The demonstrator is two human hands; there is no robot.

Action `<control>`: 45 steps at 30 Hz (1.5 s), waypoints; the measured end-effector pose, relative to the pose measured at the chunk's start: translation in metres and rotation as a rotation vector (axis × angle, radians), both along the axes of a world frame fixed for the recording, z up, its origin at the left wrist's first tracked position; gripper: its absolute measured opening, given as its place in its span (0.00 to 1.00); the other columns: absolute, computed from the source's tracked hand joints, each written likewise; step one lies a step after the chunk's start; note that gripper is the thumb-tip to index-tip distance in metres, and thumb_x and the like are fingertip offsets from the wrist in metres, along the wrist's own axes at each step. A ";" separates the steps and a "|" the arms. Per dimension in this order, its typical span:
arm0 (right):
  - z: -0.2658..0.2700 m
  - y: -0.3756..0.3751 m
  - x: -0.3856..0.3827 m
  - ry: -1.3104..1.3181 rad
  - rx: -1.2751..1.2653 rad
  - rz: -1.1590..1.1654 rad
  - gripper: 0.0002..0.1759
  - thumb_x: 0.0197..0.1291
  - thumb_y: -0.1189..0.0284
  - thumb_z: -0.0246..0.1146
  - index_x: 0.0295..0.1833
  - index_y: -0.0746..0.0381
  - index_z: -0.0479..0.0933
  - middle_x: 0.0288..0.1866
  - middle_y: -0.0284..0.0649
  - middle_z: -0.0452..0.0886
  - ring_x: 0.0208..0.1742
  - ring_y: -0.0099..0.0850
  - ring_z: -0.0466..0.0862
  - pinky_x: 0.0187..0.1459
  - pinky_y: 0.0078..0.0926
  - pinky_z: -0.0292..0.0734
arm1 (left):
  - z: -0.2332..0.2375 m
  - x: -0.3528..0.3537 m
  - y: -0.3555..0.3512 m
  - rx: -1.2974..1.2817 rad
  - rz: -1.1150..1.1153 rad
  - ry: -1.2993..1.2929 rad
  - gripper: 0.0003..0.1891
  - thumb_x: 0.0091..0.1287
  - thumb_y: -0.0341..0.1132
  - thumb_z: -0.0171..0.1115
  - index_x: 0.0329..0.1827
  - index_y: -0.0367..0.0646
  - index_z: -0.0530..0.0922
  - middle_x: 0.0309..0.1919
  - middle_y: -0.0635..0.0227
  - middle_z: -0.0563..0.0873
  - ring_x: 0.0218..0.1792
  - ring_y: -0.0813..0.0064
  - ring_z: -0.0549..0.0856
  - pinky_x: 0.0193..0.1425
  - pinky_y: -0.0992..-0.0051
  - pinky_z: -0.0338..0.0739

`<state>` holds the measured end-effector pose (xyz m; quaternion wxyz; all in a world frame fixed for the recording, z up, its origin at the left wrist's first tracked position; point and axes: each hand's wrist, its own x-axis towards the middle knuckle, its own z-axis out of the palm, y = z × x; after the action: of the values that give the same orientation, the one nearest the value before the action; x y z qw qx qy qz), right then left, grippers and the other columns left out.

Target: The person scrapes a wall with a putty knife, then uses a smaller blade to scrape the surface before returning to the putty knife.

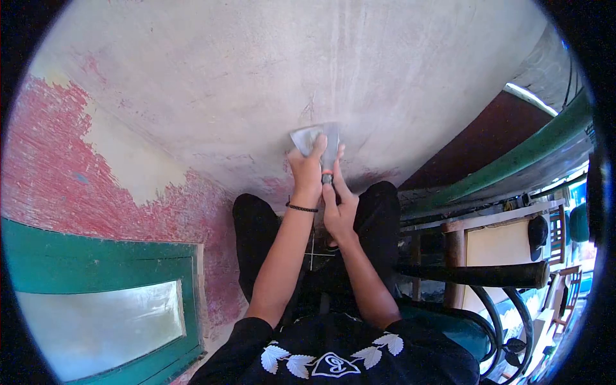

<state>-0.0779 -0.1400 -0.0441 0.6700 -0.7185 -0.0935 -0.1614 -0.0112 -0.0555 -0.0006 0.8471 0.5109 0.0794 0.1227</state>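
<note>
Red paint [58, 173] clung in a rough patch at nine o'clock, above a green window frame [96, 253] with frosted glass [96, 327] at seven o'clock. Right of that patch the wall [256, 70] was bare, pale grey plaster with faint pink traces.

Near the centre you held a scraper [319, 137] with its wide metal blade flat against the wall, pointing toward twelve o'clock. Your left hand [307, 170] sat at the nine o'clock side of the tool, fingers curled over the lower part of the blade and pressing it to the plaster; a dark bracelet [301, 207] circled that wrist. Your right hand [340, 208], just beside and touching the left at its five o'clock, was closed around the scraper's handle. Both forearms ran down to your black shirt [333, 359] at six o'clock, between your dark trousers [256, 237].

Farther right, a green rail [520, 157] slanted toward two o'clock, and a dark armrest [475, 274] lay at four o'clock, well apart from your hands.
</note>
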 end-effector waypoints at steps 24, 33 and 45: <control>0.077 -0.010 0.030 -0.088 0.018 -0.022 0.25 0.70 0.75 0.58 0.72 0.68 0.72 0.38 0.42 0.87 0.33 0.20 0.80 0.38 0.23 0.79 | 0.083 0.022 -0.014 -0.093 0.022 -0.145 0.10 0.70 0.31 0.67 0.44 0.30 0.80 0.38 0.58 0.87 0.34 0.65 0.90 0.36 0.71 0.88; 0.134 -0.016 0.025 -0.061 0.090 0.033 0.26 0.70 0.77 0.57 0.73 0.66 0.70 0.43 0.39 0.88 0.29 0.17 0.76 0.31 0.22 0.75 | 0.141 0.021 -0.017 -0.142 -0.005 -0.232 0.12 0.69 0.30 0.67 0.47 0.28 0.79 0.38 0.55 0.87 0.32 0.63 0.90 0.35 0.71 0.87; 0.213 -0.019 0.047 -0.239 0.050 -0.003 0.25 0.72 0.71 0.57 0.72 0.65 0.72 0.22 0.27 0.74 0.21 0.15 0.70 0.22 0.17 0.63 | 0.216 0.047 -0.020 -0.061 0.006 -0.444 0.08 0.69 0.32 0.65 0.42 0.35 0.82 0.35 0.63 0.86 0.29 0.71 0.87 0.28 0.75 0.82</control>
<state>-0.0307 -0.1591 0.1694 0.6715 -0.6773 -0.1677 -0.2494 0.0358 -0.0753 0.2153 0.8585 0.4454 -0.1038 0.2321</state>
